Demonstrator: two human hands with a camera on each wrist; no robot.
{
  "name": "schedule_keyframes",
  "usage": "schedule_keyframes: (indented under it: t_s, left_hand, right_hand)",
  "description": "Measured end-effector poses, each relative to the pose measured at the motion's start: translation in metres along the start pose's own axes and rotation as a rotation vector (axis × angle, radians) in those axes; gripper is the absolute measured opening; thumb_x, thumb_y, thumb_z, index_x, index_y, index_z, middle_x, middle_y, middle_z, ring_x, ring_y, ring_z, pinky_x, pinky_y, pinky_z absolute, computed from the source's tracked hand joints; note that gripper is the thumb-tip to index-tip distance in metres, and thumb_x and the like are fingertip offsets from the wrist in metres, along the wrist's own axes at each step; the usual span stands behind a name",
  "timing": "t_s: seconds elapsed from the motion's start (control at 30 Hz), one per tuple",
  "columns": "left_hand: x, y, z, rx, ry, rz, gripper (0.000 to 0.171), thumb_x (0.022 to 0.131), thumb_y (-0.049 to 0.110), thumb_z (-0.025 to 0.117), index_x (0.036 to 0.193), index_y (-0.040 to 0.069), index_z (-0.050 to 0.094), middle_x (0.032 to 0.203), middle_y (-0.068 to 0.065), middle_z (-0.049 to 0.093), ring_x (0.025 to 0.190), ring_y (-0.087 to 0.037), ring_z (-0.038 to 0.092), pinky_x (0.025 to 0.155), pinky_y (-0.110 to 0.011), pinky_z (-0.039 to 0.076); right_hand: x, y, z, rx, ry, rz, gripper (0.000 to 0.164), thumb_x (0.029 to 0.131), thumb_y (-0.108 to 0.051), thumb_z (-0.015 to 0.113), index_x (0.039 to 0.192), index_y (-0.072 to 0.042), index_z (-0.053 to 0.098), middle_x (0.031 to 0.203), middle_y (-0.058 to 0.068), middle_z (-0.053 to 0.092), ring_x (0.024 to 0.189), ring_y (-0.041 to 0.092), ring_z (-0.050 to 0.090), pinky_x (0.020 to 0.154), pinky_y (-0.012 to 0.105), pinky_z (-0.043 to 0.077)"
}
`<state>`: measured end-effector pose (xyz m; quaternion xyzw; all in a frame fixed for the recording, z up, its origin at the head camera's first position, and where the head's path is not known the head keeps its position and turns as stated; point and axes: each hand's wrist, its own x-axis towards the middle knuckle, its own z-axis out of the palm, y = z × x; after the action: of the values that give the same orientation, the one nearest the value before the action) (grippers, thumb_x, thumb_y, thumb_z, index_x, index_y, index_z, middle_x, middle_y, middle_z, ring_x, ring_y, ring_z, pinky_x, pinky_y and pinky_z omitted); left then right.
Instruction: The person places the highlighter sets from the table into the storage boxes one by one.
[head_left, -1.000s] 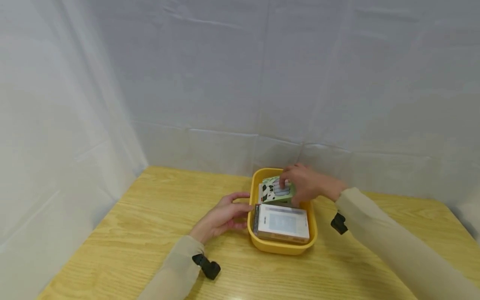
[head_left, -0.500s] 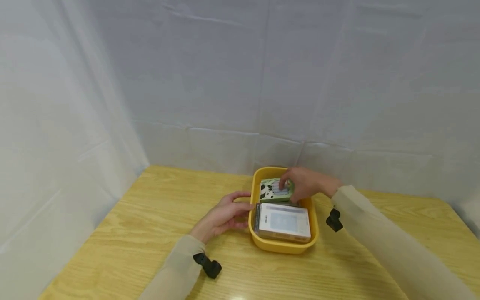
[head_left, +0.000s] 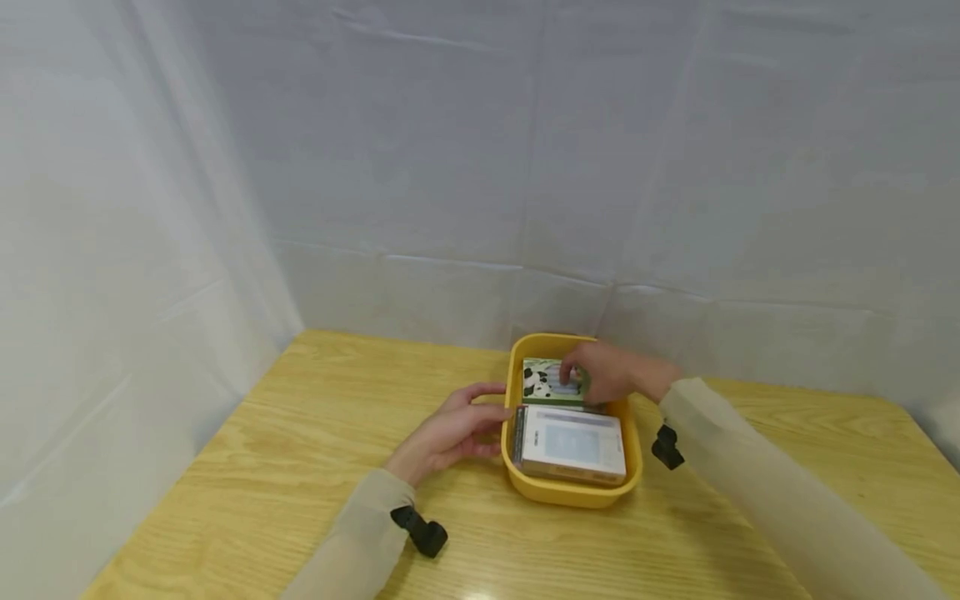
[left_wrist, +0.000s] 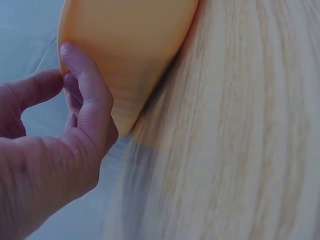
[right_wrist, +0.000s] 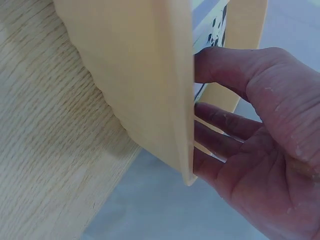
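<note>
A yellow plastic basket (head_left: 573,493) stands on the wooden table, holding boxes. My left hand (head_left: 467,427) is at its left side, thumb and fingers gripping the rim; the left wrist view shows the fingers (left_wrist: 87,80) against the outer wall. At the back of the basket lies a small green box with a panda print (head_left: 536,383). My right hand (head_left: 607,372) reaches in over the right rim and grips this box, its fingertips on the box's top and right end. In the right wrist view the basket wall (right_wrist: 135,85) hides the fingertips.
A white box (head_left: 572,440) with a pale blue panel lies flat in the front half of the basket. Beside it, along the left wall, is a thin dark-edged case (head_left: 519,433). White sheeting (head_left: 450,292) hangs right behind the table's back edge.
My right hand has lowered the panda box, which was tilted up and now lies flatter in the basket. The left hand has kept its place at the rim.
</note>
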<state>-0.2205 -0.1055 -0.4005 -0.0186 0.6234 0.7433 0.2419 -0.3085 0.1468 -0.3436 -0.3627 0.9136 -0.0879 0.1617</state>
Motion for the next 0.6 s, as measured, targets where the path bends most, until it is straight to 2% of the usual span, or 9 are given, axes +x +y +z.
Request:
schedule_keyframes:
  t_s: [0.07, 0.2, 0.3, 0.37, 0.5, 0.6]
  left_hand:
    - [0.0, 0.0, 0.0, 0.002, 0.005, 0.004, 0.058, 0.096, 0.01, 0.065, 0.149, 0.008, 0.042, 0.128, -0.017, 0.066, 0.097, -0.017, 0.066, 0.07, -0.028, 0.058]
    - [-0.001, 0.0, 0.003, 0.02, 0.015, 0.017, 0.057, 0.096, 0.011, 0.065, 0.148, 0.007, 0.042, 0.127, -0.017, 0.066, 0.098, -0.018, 0.065, 0.069, -0.028, 0.057]
    - [-0.003, 0.0, 0.006, 0.075, 0.044, 0.032, 0.055, 0.097, 0.013, 0.065, 0.147, 0.006, 0.044, 0.127, -0.019, 0.066, 0.099, -0.02, 0.066, 0.069, -0.028, 0.057]
    - [-0.005, 0.0, 0.009, 0.137, 0.08, 0.041, 0.052, 0.098, 0.015, 0.064, 0.146, 0.006, 0.046, 0.126, -0.02, 0.066, 0.099, -0.021, 0.067, 0.07, -0.03, 0.059]
    - [-0.01, 0.001, 0.014, 0.318, 0.167, 0.074, 0.045, 0.101, 0.021, 0.062, 0.142, 0.008, 0.051, 0.119, -0.018, 0.066, 0.095, -0.024, 0.068, 0.07, -0.035, 0.062]
    - [-0.017, 0.002, 0.016, 0.46, 0.229, 0.142, 0.039, 0.103, 0.026, 0.06, 0.138, 0.01, 0.056, 0.114, -0.016, 0.063, 0.089, -0.027, 0.068, 0.068, -0.037, 0.063]
  right_hand:
    - [-0.001, -0.001, 0.0, -0.011, 0.005, -0.007, 0.04, 0.074, 0.004, 0.071, 0.112, -0.008, 0.072, 0.112, 0.007, 0.071, 0.094, 0.021, 0.061, 0.088, 0.04, 0.055]
    - [-0.009, -0.004, 0.002, -0.012, 0.038, -0.004, 0.037, 0.082, 0.001, 0.069, 0.118, -0.006, 0.071, 0.121, 0.01, 0.07, 0.108, 0.027, 0.064, 0.097, 0.046, 0.055]
    - [-0.021, -0.007, 0.004, -0.007, 0.095, -0.008, 0.032, 0.089, -0.004, 0.066, 0.121, -0.004, 0.071, 0.127, 0.013, 0.069, 0.118, 0.032, 0.064, 0.102, 0.051, 0.053]
    - [-0.03, -0.008, 0.006, -0.001, 0.146, -0.017, 0.029, 0.092, -0.008, 0.066, 0.121, -0.004, 0.071, 0.127, 0.015, 0.069, 0.118, 0.033, 0.064, 0.101, 0.051, 0.053]
    - [-0.049, -0.009, 0.01, 0.0, 0.264, -0.031, 0.027, 0.094, -0.011, 0.066, 0.119, -0.004, 0.071, 0.123, 0.014, 0.071, 0.112, 0.033, 0.067, 0.096, 0.052, 0.055]
    - [-0.065, -0.01, 0.015, 0.02, 0.337, -0.026, 0.026, 0.095, -0.012, 0.066, 0.119, -0.004, 0.071, 0.12, 0.013, 0.072, 0.108, 0.033, 0.067, 0.093, 0.053, 0.055]
